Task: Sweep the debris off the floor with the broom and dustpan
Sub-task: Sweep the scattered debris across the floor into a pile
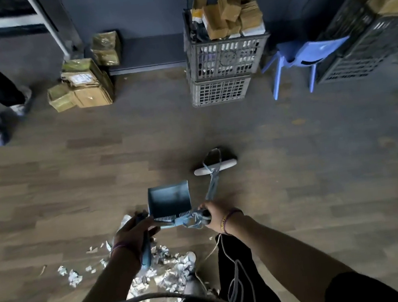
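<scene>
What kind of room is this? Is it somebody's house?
Probably a storeroom or stockroom, not a home. Stacked grey plastic crates with cardboard boxes sticking out the top stand against the dark wall, and taped parcels are piled on the floor nearby.

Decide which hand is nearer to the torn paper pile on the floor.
Left. The left hand, gripping the dustpan handle, hangs over the paper pile; the right hand, on the broom handle, sits off to its right.

dustpan (169, 201) left of broom (214, 168)
</scene>
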`<state>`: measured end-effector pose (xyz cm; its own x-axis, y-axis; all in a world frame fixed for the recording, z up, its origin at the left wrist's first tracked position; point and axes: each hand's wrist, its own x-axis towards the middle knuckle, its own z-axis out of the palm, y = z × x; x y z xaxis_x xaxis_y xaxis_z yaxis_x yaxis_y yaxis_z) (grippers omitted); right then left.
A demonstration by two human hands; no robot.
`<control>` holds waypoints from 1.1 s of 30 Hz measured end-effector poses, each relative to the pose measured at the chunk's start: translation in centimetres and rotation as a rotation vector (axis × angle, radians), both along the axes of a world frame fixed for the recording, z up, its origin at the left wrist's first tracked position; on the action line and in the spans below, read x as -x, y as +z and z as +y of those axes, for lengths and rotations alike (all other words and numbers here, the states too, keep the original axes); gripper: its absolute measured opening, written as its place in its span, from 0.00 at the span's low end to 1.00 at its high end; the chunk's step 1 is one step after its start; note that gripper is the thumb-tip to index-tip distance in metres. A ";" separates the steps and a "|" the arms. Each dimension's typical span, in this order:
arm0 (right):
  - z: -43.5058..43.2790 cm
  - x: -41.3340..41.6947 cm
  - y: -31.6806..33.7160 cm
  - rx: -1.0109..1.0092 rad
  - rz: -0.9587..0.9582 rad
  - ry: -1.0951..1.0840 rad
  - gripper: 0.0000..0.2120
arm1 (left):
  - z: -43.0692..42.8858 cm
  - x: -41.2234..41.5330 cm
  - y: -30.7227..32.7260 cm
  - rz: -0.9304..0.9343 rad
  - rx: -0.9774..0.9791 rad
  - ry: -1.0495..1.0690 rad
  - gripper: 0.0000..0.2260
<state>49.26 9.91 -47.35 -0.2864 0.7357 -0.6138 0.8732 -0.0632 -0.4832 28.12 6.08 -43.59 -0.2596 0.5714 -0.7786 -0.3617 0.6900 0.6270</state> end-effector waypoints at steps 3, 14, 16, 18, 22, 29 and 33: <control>-6.4 1.9 1.2 0.040 0.030 0.060 0.13 | -4.8 1.3 0.9 -0.009 0.024 0.020 0.08; -18.5 1.8 3.8 -0.054 -0.084 0.161 0.16 | -15.2 1.4 1.8 0.043 0.113 -0.098 0.19; -20.2 0.4 4.0 -0.055 -0.078 0.140 0.16 | -17.2 0.6 2.1 0.042 0.098 -0.104 0.18; -22.2 -1.0 4.3 -0.052 -0.074 0.126 0.16 | -19.4 -0.4 2.5 0.053 0.082 -0.111 0.17; -26.9 -3.1 5.1 -0.057 -0.052 0.088 0.16 | -23.8 -2.1 3.1 0.047 0.060 -0.149 0.14; -33.5 -2.9 4.9 -0.038 -0.022 0.085 0.17 | -29.7 -2.5 2.9 0.070 0.069 -0.187 0.15; -35.8 -0.6 4.8 -0.058 -0.036 0.058 0.17 | -32.2 -1.0 2.9 0.062 0.072 -0.199 0.15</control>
